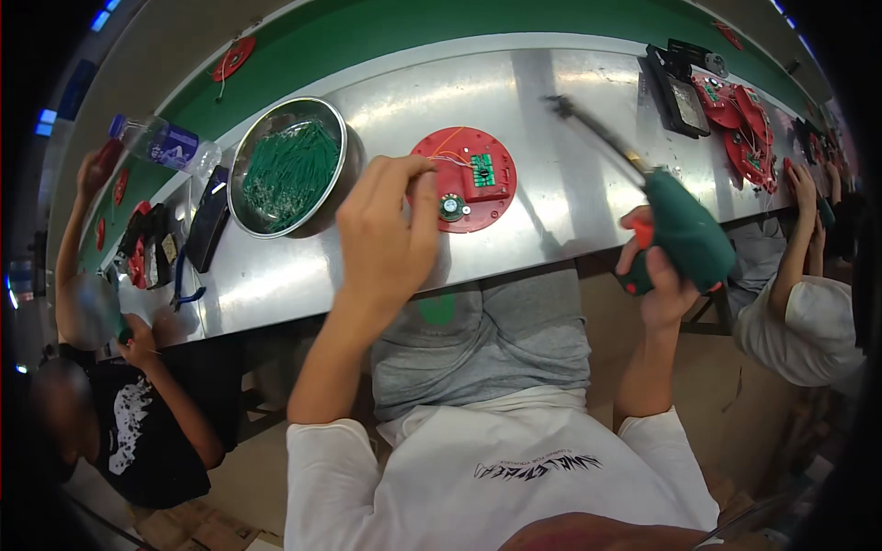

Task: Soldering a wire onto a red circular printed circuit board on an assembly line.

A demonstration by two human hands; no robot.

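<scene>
A round red plastic housing (491, 209) lies on the metal bench in front of me. It carries a small green circuit board (483, 170), thin orange and white wires and a round component (451, 207). My left hand (390, 220) is over the housing's left edge, thumb and fingers pinched together beside the wires; what is between the fingertips is hidden. Raised to the right, my right hand (657, 280) grips a green soldering gun (689, 230) with an orange-red trigger. Its long metal tip points up and left, apart from the housing.
A steel bowl (340, 188) of green wire pieces stands left of the housing. Beyond it are a dark phone-like slab (208, 220), blue-handled pliers (188, 296) and a plastic bottle (165, 145). More red housings (749, 138) and a black tray (678, 96) lie right. Co-workers sit on both sides.
</scene>
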